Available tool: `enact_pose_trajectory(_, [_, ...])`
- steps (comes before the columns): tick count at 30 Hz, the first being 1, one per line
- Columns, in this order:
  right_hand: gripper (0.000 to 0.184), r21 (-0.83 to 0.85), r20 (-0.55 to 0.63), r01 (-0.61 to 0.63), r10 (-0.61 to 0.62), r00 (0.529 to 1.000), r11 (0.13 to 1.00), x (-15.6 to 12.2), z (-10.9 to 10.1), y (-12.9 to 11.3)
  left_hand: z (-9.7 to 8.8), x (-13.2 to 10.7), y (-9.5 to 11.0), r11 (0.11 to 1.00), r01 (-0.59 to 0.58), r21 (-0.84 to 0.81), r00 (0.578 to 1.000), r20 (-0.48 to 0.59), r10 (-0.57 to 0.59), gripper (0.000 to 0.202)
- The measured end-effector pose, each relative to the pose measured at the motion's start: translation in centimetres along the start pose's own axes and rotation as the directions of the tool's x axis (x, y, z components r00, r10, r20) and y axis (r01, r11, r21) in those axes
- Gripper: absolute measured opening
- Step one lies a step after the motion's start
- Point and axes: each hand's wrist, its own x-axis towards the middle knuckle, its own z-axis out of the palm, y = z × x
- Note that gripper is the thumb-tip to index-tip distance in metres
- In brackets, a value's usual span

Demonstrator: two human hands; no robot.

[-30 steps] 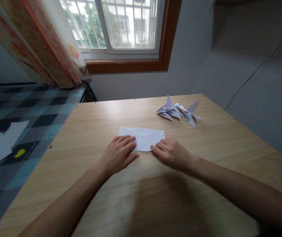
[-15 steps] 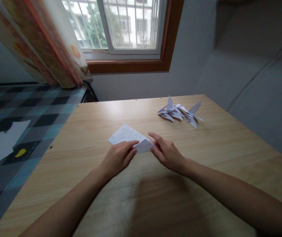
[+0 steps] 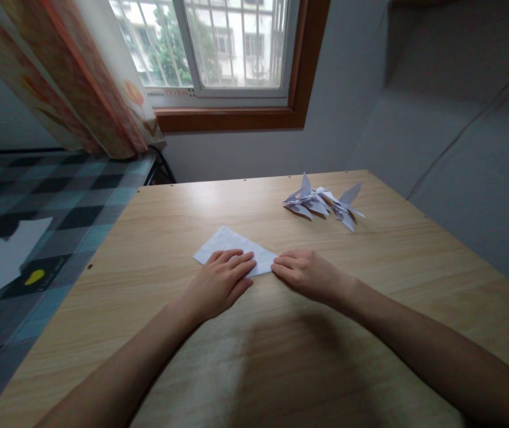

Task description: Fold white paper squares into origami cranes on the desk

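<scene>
A folded sheet of white paper (image 3: 224, 240) lies flat on the wooden table, its narrow tip pointing right. My left hand (image 3: 223, 279) rests on its near edge, fingers stretched out over the paper and thumb a little apart. At the right tip, my right hand (image 3: 305, 272) has its fingers pressed together on the paper's corner. The part of the paper under the left fingers is hidden.
Several folded white paper figures (image 3: 321, 201) lie in a cluster at the back right of the table (image 3: 183, 368). A checkered cloth (image 3: 80, 217) at the left bears torn white paper (image 3: 2, 258). A window with a curtain (image 3: 103, 89) is beyond.
The raised flap near the paper's right end now lies flat. My left fingers have spread over the paper, and my right fingers have closed down on its tip.
</scene>
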Motion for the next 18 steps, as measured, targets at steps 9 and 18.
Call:
enact_pose_trajectory(9, [0.023,-0.003,-0.437,-0.021,0.017,0.899,1.0,-0.2,0.6,-1.2,-0.7,-0.1,0.7,0.988,0.106,0.109,0.963,-0.259,-0.075,0.023])
enact_pose_trajectory(18, [0.054,-0.045,-0.516,-0.153,0.108,0.849,0.987,-0.9,1.8,0.0,-3.3,1.4,0.8,0.454,0.096,-0.886,0.682,-0.273,-0.678,0.015])
